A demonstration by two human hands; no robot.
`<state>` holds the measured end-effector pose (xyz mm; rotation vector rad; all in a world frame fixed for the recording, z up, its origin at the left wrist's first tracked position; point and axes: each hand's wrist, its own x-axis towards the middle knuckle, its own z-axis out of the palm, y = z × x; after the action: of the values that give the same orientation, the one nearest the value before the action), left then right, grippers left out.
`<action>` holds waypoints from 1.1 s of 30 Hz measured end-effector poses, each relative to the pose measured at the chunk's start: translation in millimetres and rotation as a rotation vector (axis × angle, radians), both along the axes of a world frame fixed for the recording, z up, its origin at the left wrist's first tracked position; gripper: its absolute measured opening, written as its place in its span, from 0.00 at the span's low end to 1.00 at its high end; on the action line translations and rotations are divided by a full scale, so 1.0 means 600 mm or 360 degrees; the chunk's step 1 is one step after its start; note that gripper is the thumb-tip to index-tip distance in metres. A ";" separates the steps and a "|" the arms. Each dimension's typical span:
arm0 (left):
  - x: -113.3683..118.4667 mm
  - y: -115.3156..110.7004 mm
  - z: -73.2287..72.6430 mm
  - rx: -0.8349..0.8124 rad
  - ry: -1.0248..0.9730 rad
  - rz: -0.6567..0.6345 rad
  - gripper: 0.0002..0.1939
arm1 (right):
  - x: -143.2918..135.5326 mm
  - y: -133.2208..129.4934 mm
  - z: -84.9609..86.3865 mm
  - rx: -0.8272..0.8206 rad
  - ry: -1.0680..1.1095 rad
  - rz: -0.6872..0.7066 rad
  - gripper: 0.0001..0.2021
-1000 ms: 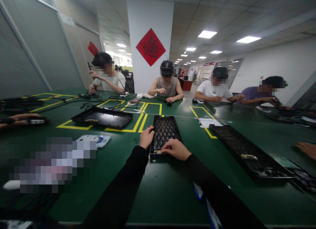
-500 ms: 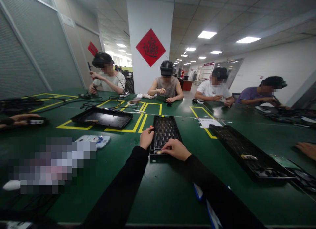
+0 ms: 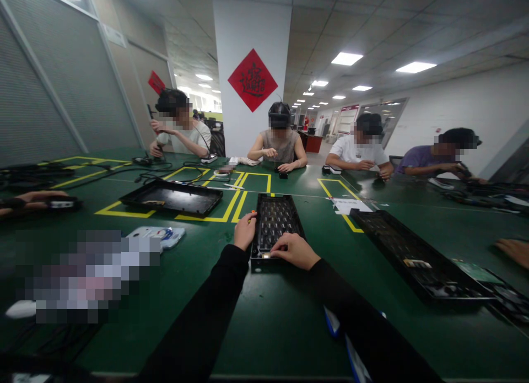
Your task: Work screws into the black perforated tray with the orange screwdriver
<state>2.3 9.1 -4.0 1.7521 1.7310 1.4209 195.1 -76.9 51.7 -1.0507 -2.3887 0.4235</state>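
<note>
Black plastic housing (image 3: 280, 220), probably light and stiff, best taken by its side walls, is being gripped centrally above the tabletop's (image 3: 264, 328) near edge by the left hand (image 3: 246, 230), its small pale part (image 3: 265, 256) being pinched by the right hand (image 3: 298, 251).

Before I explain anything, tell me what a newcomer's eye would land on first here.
Probably the red diamond with dark characters, high on the white pillar straight ahead. Next, the yellow tape laid out in boxes on the green table. Then, front and center, the black tray, with the left hand at its left edge and the right hand over its near end.
</note>
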 end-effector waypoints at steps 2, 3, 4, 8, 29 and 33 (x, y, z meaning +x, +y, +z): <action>0.000 -0.009 0.008 0.0011 0.0063 0.0055 0.16 | 0.000 0.000 0.000 0.0003 -0.0008 0.0002 0.09; -0.001 -0.015 0.012 -0.0002 0.0122 0.0099 0.16 | 0.000 0.000 0.000 0.0011 -0.0015 -0.0002 0.09; -0.001 -0.021 0.016 -0.0023 0.0197 0.0151 0.16 | 0.001 0.000 0.000 0.0020 -0.0022 -0.0008 0.09; -0.001 -0.045 0.034 -0.0100 0.0520 0.0343 0.15 | 0.001 0.000 -0.001 0.0052 -0.0040 -0.0015 0.09; 0.007 -0.064 0.039 -0.0216 0.1103 0.0477 0.15 | -0.001 -0.001 0.001 -0.0019 0.0007 -0.0044 0.08; 0.002 -0.067 0.042 -0.0219 0.1039 0.0549 0.16 | -0.001 -0.001 0.000 -0.0031 0.0024 -0.0040 0.08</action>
<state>3.2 -30.8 21.3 2.0531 2.4897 0.8372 194.7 -77.3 51.4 -1.0813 -2.3604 0.4451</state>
